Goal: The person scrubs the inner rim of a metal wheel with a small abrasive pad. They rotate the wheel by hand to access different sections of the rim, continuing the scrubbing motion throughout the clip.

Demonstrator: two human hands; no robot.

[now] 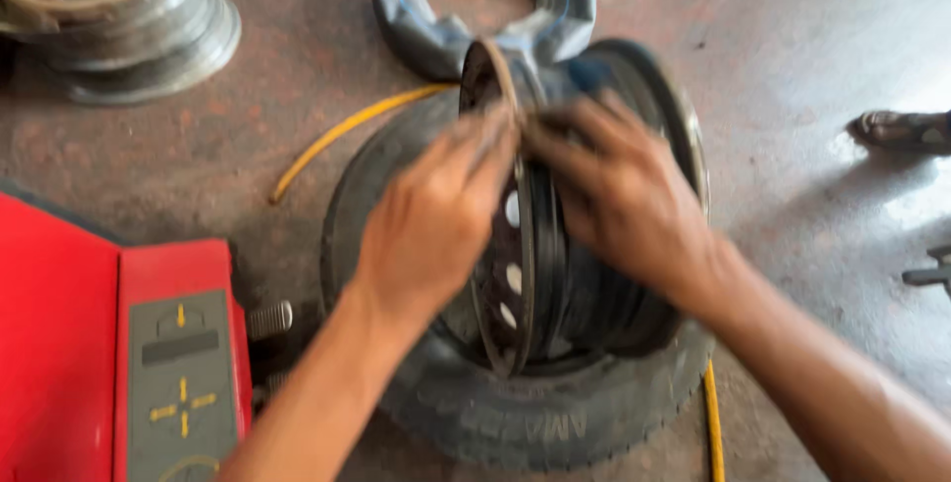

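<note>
Two bare hands meet at the top edge of a dark steel wheel rim (555,274), which stands on its edge inside a black rubber tyre (515,423) lying flat on a stained concrete floor (792,36). The left hand (436,219) curls its fingers over the rim's edge beside its disc face, pierced with round holes; the right hand (619,195) lies with fingers spread over the rim's ribbed barrel, fingertips touching the left's. Motion blur hides whether either hand pinches anything. The tyre's tread is coarse and blocky. Behind the rim lies a limp, dull blue-grey inner tube (485,6), folded into a loose ring. A yellow hose (347,130) snakes under the tyre. At upper left sits a bare silver metal rim (129,26), worn and scuffed. A red machine (69,343) with a grey panel fills the lower left. A sandalled foot (901,130) shows at right.
</note>
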